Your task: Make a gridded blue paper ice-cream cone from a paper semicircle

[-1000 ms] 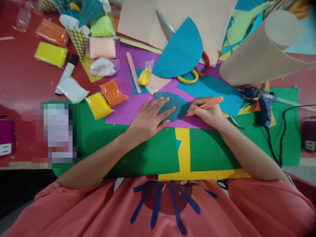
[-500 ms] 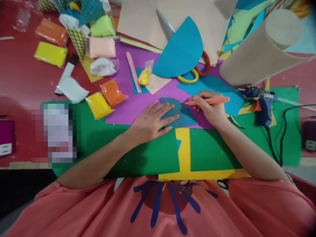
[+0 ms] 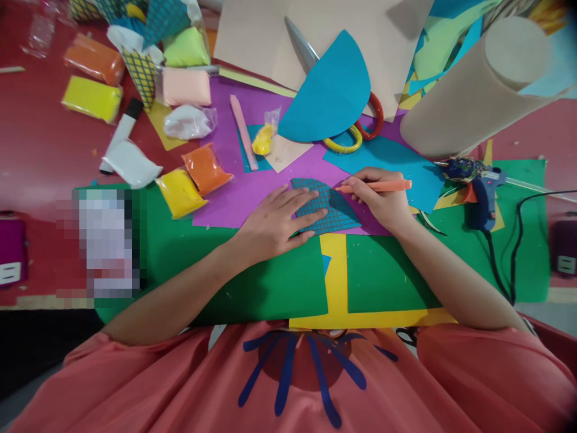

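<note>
Flat on the blue foam piece, my left hand presses down with its fingers spread. The piece is fan-shaped and covered in a dark criss-cross grid; part of it is hidden under my fingers. My right hand is closed around an orange marker, whose tip is at the upper right edge of the blue piece. Under both lies a purple sheet. Just above my hands, a plain blue half-circle rests over scissors with one yellow and one red handle loop.
Packets of clay, such as a yellow one and an orange one, lie to the left. A pink marker lies above my left hand. On the right are a glue gun with its cord and a rolled beige sheet. Green sheets cover the front.
My right hand has shifted slightly left with the orange marker, its tip now nearer the gridded blue piece. The left hand stays where it was.
</note>
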Tool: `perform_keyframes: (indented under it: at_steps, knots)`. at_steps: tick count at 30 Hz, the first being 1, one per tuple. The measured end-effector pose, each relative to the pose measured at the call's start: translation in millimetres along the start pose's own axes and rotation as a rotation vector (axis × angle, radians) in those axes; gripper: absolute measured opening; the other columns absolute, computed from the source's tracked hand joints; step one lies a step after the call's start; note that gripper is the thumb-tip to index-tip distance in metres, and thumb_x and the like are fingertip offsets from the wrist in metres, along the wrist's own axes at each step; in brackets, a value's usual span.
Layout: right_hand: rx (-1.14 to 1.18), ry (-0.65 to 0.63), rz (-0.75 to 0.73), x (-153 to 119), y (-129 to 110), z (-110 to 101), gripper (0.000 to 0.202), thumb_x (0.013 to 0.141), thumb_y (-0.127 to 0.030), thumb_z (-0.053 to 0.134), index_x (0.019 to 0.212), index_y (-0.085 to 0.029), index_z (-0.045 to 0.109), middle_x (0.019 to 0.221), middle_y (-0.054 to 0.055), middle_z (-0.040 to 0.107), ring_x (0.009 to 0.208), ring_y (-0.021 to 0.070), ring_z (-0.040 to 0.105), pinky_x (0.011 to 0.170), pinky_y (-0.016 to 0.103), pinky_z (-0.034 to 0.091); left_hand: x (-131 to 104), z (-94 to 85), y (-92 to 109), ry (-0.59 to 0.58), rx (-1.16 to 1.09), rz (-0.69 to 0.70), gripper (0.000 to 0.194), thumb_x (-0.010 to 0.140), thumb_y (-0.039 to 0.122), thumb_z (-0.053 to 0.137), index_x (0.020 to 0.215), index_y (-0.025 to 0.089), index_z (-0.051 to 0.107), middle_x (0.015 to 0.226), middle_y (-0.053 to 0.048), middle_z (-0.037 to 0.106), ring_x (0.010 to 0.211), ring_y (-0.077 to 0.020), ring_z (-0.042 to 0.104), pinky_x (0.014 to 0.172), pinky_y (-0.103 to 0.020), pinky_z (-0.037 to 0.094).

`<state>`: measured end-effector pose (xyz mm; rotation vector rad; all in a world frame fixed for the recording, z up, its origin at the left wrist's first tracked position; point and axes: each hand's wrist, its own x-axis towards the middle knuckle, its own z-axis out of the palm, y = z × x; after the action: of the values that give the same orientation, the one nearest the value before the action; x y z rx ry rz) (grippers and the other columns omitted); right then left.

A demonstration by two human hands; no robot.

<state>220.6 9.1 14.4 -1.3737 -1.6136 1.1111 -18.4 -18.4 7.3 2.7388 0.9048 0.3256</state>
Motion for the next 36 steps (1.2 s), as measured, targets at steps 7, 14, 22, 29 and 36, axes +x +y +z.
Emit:
perform_keyframes:
  at_steps: [7,14,22,29,36]
  knots:
    - [0.018,-0.013,0.018,0.5,-2.5,0.2,0.02,0.08,-0.026,0.061,0.063,-0.019,0.066,0.06,0.001,0.064,0.057,0.0124,0.059,0.054,0.026,0.045,0.5,-1.4,0.3,-0.022,-0.04,-0.014,0.038,0.097,0.033,0.048,0.134,0.027,0.057,0.143,-0.012,0.051,0.132,-0.0286,0.048,0.11,-0.053,0.038]
    - [0.031,0.0,0.025,1.6,-4.7,1.1,0.02,0.075,-0.017,0.058,0.055,-0.019,0.063,0.056,-0.001,0.063,0.054,0.0113,0.057,0.053,0.025,0.044,0.6,-1.7,0.7,-0.036,-0.048,-0.024,0.039,0.097,0.034,0.048,0.135,0.027,0.056,0.144,-0.012,0.051,0.132,-0.0288,0.048,0.111,-0.053,0.037]
    - [0.063,0.009,0.06,1.9,-6.2,1.1,0.022,0.073,-0.012,0.056,0.053,-0.018,0.061,0.055,-0.001,0.062,0.053,0.0109,0.057,0.051,0.024,0.044,0.6,-1.1,1.1,-0.011,-0.018,-0.004,0.038,0.098,0.033,0.047,0.134,0.027,0.057,0.142,-0.012,0.052,0.13,-0.029,0.05,0.109,-0.053,0.039]
    - [0.089,0.04,0.066,0.5,-1.3,-0.2,0.023,0.082,-0.032,0.062,0.064,-0.018,0.068,0.061,0.001,0.067,0.05,0.0094,0.055,0.048,0.024,0.043,-0.1,1.6,0.3,-0.002,-0.001,-0.075,0.04,0.097,0.033,0.047,0.136,0.026,0.055,0.146,-0.012,0.048,0.135,-0.0291,0.046,0.112,-0.052,0.036]
    - [0.035,0.0,0.04,0.0,0.6,-0.1,0.027,0.083,-0.04,0.063,0.07,-0.018,0.071,0.062,0.002,0.067,0.055,0.0107,0.057,0.049,0.024,0.041,-0.5,2.9,0.0,0.001,-0.008,-0.08,0.04,0.098,0.033,0.047,0.136,0.028,0.054,0.147,-0.011,0.048,0.136,-0.0282,0.046,0.113,-0.051,0.035]
